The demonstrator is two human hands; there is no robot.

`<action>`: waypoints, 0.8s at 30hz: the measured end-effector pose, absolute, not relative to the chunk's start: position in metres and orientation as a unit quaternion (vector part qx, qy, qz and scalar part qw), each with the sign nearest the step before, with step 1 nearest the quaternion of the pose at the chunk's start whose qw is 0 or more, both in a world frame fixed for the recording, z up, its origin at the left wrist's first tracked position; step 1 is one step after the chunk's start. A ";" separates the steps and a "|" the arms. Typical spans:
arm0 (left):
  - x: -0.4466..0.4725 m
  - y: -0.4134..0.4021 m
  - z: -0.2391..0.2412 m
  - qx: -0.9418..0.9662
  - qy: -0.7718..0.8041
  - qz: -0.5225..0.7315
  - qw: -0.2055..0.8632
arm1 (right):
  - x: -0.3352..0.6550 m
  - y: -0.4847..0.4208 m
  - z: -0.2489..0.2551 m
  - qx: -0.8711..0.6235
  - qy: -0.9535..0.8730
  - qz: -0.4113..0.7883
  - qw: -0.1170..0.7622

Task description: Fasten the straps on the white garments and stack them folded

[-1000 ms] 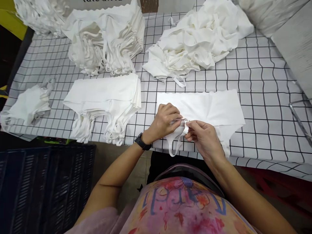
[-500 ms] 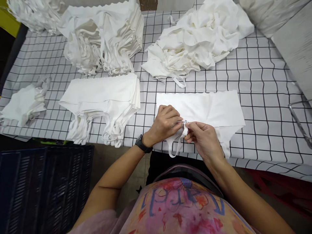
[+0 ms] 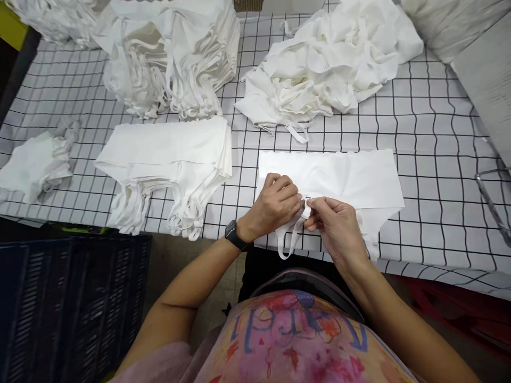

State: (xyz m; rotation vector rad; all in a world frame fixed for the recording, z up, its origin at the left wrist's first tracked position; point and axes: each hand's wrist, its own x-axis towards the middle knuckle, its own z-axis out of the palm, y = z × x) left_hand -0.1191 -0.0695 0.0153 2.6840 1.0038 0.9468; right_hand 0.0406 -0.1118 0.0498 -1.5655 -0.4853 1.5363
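Note:
A flat white garment (image 3: 347, 178) lies on the checked table (image 3: 431, 138) right in front of me. My left hand (image 3: 275, 205) and my right hand (image 3: 333, 226) meet at its near edge, both pinched shut on a thin white strap (image 3: 291, 239) that loops down over the table's front edge. A small clear fitting on the strap sits between my fingertips. A dark watch is on my left wrist.
A neat stack of folded white garments (image 3: 171, 154) lies to the left, a taller stack (image 3: 175, 53) behind it, and a loose heap (image 3: 331, 58) at the back right. A small crumpled pile (image 3: 35, 165) is far left. A dark blue crate (image 3: 72, 303) stands below the table.
My hands have stayed together on the strap, with only small finger movements. The view has shifted slightly downward.

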 end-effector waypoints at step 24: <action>-0.118 -0.071 0.016 0.899 0.310 0.310 0.002 | 0.048 -0.101 0.052 -0.596 -0.202 0.704 0.329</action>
